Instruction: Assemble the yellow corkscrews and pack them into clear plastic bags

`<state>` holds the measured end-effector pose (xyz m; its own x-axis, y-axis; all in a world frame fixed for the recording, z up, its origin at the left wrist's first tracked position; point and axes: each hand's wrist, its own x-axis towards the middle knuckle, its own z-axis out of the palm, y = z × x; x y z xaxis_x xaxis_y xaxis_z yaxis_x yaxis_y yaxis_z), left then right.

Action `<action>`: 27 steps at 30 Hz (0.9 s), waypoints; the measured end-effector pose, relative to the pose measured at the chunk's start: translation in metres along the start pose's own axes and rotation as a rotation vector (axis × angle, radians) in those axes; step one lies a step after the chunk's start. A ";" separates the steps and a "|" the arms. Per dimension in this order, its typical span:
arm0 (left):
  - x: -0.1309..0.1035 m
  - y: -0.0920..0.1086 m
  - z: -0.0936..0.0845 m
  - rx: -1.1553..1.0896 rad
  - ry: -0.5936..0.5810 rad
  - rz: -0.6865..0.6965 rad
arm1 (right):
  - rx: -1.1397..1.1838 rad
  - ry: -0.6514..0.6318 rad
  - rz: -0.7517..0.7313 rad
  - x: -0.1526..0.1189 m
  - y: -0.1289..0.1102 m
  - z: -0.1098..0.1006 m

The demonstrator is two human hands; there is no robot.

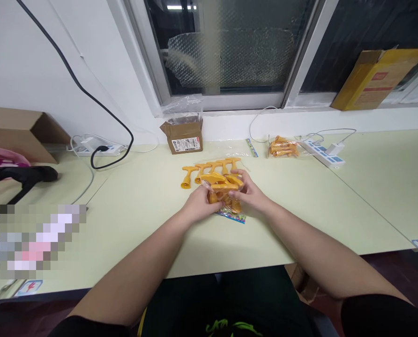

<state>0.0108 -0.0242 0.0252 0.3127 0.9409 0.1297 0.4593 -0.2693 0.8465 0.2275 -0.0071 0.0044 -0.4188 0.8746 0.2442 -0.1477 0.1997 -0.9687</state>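
Both my hands hold a clear plastic bag (236, 206) with several yellow T-shaped plastic pieces (225, 187) in it, above the table's middle. My left hand (199, 204) grips the bag's left side, its fingers curled around it. On the right side, my right hand (250, 193) has its thumb in front and its fingers behind. A colourful printed strip (235, 217) shows at the bag's lower edge. Just beyond the bag, several loose yellow T-shaped pieces (187, 177) stand in a row, flared ends down.
Behind are a small cardboard box (187, 136), a flat clear bag (226, 149), and a filled bag of yellow pieces (283, 147). Power strips lie at right (323, 153) and left (114, 150). A black cable (71, 77) hangs at left. A yellow carton (379, 79) leans on the window.
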 end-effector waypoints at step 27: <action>0.002 0.016 -0.003 -0.603 0.082 0.011 | -0.066 0.352 -0.036 -0.003 -0.026 0.002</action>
<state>0.0160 -0.0261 0.0403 0.2386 0.9580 0.1589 -0.1033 -0.1376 0.9851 0.2309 -0.0159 0.0292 -0.0786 0.9628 0.2586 -0.0941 0.2510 -0.9634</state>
